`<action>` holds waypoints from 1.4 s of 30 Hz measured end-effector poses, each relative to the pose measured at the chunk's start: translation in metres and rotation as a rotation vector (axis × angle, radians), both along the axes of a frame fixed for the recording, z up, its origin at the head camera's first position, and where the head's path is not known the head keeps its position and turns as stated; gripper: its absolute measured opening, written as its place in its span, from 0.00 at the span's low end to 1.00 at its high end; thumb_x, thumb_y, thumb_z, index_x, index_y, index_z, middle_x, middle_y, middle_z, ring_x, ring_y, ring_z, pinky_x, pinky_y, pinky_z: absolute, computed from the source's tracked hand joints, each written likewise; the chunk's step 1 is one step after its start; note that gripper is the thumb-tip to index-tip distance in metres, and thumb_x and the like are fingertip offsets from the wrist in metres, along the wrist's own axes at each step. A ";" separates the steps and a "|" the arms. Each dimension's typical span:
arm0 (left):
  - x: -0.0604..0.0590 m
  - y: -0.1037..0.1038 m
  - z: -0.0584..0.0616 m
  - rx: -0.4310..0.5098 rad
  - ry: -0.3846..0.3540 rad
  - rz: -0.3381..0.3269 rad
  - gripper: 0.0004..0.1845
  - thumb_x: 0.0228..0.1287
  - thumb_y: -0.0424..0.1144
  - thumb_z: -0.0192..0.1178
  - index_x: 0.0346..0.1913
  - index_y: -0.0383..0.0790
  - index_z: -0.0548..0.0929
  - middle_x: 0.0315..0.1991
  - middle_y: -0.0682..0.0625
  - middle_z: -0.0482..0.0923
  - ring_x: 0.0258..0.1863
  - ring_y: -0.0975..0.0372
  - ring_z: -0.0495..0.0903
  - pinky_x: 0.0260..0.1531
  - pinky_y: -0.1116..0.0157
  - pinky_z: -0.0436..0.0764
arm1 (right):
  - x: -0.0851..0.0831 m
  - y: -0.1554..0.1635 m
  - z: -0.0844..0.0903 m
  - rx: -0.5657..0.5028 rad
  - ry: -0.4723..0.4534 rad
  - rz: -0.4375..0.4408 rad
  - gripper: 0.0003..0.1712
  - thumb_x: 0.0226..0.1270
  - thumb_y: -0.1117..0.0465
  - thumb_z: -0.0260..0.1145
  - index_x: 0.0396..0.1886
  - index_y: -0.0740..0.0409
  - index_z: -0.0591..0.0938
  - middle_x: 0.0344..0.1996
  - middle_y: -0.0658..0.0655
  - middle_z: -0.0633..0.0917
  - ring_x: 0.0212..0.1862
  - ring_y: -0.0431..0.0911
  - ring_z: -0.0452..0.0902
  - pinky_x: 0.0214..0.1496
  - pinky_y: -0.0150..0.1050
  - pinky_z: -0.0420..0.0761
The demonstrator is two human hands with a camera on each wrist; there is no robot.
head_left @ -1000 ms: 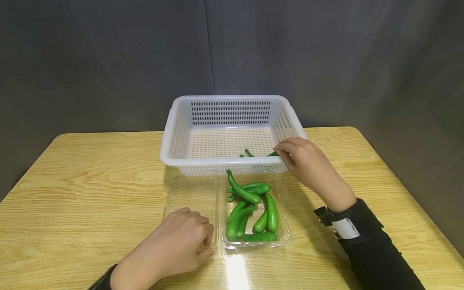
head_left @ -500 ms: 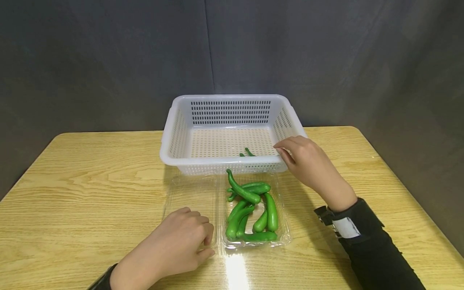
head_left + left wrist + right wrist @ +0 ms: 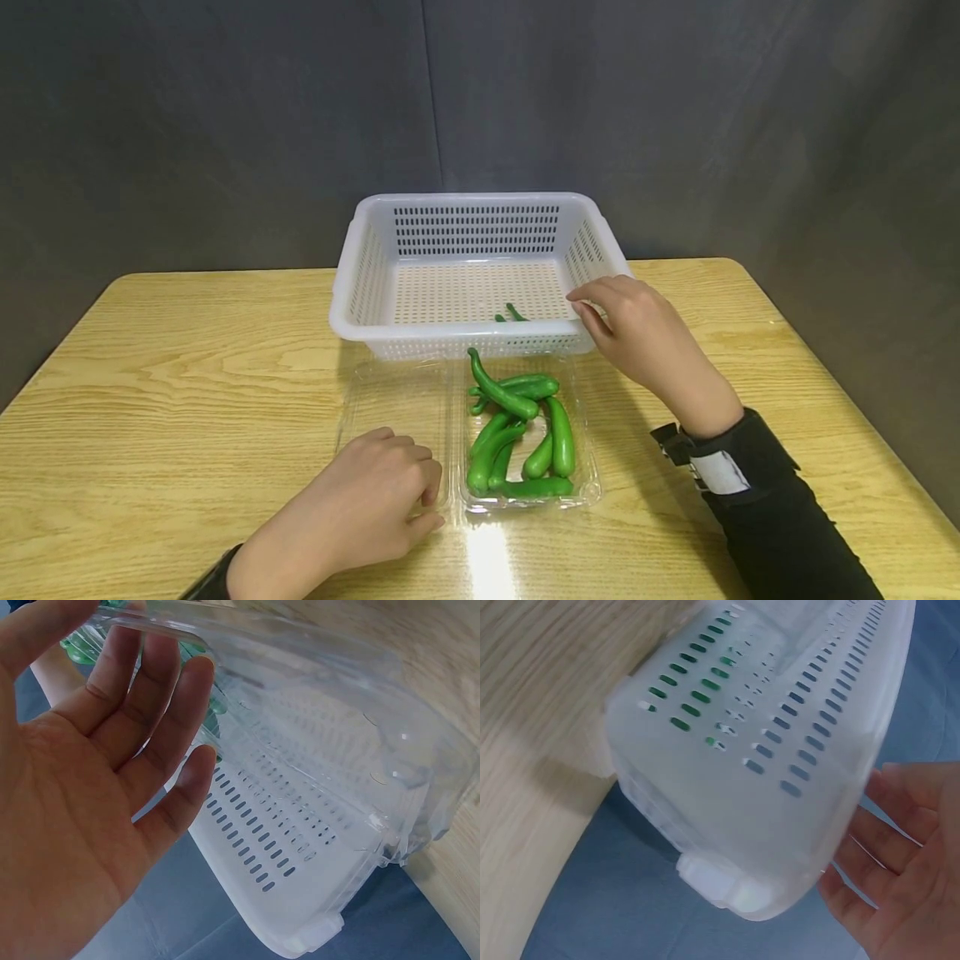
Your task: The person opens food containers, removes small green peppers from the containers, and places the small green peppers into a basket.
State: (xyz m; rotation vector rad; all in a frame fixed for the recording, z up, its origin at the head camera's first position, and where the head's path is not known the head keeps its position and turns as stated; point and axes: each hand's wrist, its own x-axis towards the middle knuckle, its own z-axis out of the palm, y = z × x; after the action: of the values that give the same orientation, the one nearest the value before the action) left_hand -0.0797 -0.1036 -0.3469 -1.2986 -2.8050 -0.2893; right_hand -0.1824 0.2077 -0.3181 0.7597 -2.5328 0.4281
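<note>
A clear plastic clamshell box [image 3: 592, 487] lies spread wide on the table, with several green chili peppers [image 3: 487, 462] in its right half. My left hand [image 3: 382, 500] is over the front of its bare lid [image 3: 393, 396]. In the left wrist view its fingers [image 3: 169, 739] bend loosely beside the clear rim. Behind the box stands a white slotted basket [image 3: 450, 332], where a few pepper stems [image 3: 515, 312] show above the near rim. My right hand [image 3: 637, 333] reaches over the basket's right front corner, fingers loosely bent, nothing visible between fingertips and thumb.
The wooden table [image 3: 187, 375] extends to both sides, with its far edge just behind the basket. A dark grey cloth backdrop [image 3: 262, 125] hangs behind. The basket's near wall hides most of the peppers inside it.
A second ago a green pepper showed at my right fingertips above the basket rim; now it is out of sight. The thumb and fingers have parted a little. My left hand stays put.
</note>
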 end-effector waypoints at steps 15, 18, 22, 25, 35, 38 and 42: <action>0.000 0.000 0.000 0.001 -0.001 0.001 0.16 0.52 0.48 0.72 0.19 0.52 0.73 0.20 0.65 0.67 0.23 0.68 0.66 0.33 0.66 0.70 | 0.017 -0.014 0.013 -0.012 0.115 0.093 0.07 0.65 0.67 0.67 0.41 0.64 0.85 0.39 0.59 0.87 0.45 0.55 0.83 0.50 0.51 0.80; 0.000 0.000 0.001 0.000 -0.002 0.002 0.16 0.52 0.48 0.71 0.19 0.52 0.73 0.20 0.65 0.67 0.23 0.68 0.66 0.33 0.66 0.70 | 0.021 -0.019 0.015 -0.006 0.125 0.105 0.07 0.65 0.67 0.68 0.41 0.63 0.85 0.39 0.59 0.86 0.45 0.54 0.83 0.50 0.51 0.80; 0.000 0.000 0.000 -0.002 0.007 0.002 0.16 0.52 0.48 0.72 0.19 0.52 0.73 0.20 0.65 0.66 0.23 0.68 0.66 0.33 0.67 0.69 | 0.025 -0.024 0.016 0.006 0.130 0.111 0.07 0.64 0.67 0.69 0.41 0.62 0.85 0.39 0.58 0.87 0.45 0.54 0.83 0.49 0.50 0.80; 0.000 0.000 0.000 -0.002 0.011 0.002 0.17 0.51 0.48 0.72 0.19 0.52 0.73 0.20 0.65 0.66 0.23 0.68 0.66 0.32 0.67 0.69 | 0.027 -0.026 0.015 0.018 0.134 0.104 0.07 0.64 0.66 0.69 0.42 0.61 0.86 0.39 0.57 0.87 0.44 0.53 0.83 0.48 0.50 0.81; 0.000 0.000 -0.001 -0.008 0.012 0.006 0.17 0.51 0.48 0.72 0.19 0.52 0.73 0.20 0.65 0.65 0.22 0.68 0.65 0.32 0.67 0.69 | 0.034 -0.034 0.014 0.034 0.161 0.144 0.07 0.64 0.65 0.69 0.41 0.60 0.85 0.36 0.56 0.86 0.41 0.51 0.83 0.45 0.48 0.81; 0.000 0.000 -0.001 -0.008 0.012 0.005 0.16 0.51 0.48 0.72 0.19 0.52 0.73 0.20 0.65 0.65 0.22 0.68 0.65 0.32 0.67 0.69 | 0.036 -0.037 0.013 0.044 0.160 0.150 0.07 0.64 0.65 0.69 0.41 0.60 0.85 0.34 0.55 0.86 0.39 0.51 0.83 0.42 0.47 0.82; 0.000 0.000 0.000 -0.007 0.014 0.003 0.16 0.51 0.48 0.72 0.20 0.51 0.74 0.20 0.65 0.65 0.22 0.68 0.65 0.32 0.67 0.69 | 0.037 -0.041 0.011 0.062 0.142 0.163 0.07 0.64 0.65 0.69 0.41 0.61 0.85 0.33 0.55 0.86 0.37 0.50 0.83 0.42 0.46 0.81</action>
State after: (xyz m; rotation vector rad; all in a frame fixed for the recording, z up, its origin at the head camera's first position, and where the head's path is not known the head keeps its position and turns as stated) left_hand -0.0798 -0.1036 -0.3474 -1.2931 -2.7989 -0.2696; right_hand -0.1449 0.1662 -0.3069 0.9889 -2.3703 0.3371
